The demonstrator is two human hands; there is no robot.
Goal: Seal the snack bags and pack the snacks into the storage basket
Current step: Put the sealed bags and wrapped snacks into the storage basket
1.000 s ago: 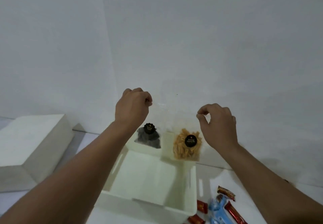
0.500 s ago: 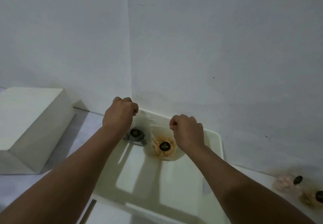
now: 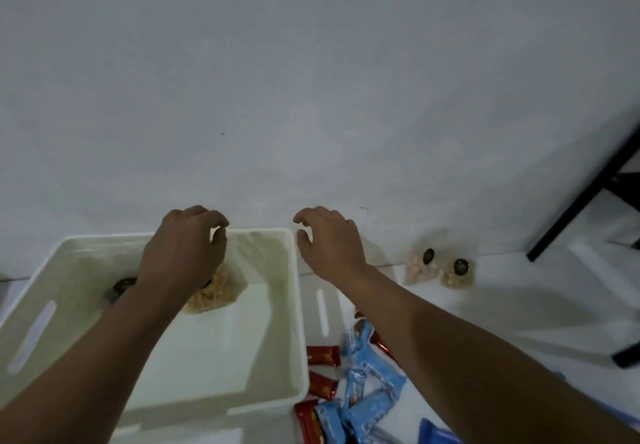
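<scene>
A white storage basket (image 3: 293,308) sits on the table at the lower left. Inside it, against the far wall, stand a clear bag of yellow snack strips (image 3: 214,296) and a clear bag of dark snack (image 3: 121,286), which my left forearm partly covers. My left hand (image 3: 180,256) hovers over those two bags with fingers loosely curled, thumb and forefinger apart, and nothing visible between them. My right hand (image 3: 329,246) is just outside the basket's far right corner, fingers loosely curled and holding nothing.
Two more clear snack bags, one pink (image 3: 420,268) and one tan (image 3: 457,272), stand by the wall on the right. Red bars (image 3: 322,355) and blue packets (image 3: 370,378) lie beside the basket's right wall. A black stand leg (image 3: 581,187) slants at the far right.
Both hands lowered the two bags into the basket and let go. My right hand has moved right, out over the rim. The view has swung right.
</scene>
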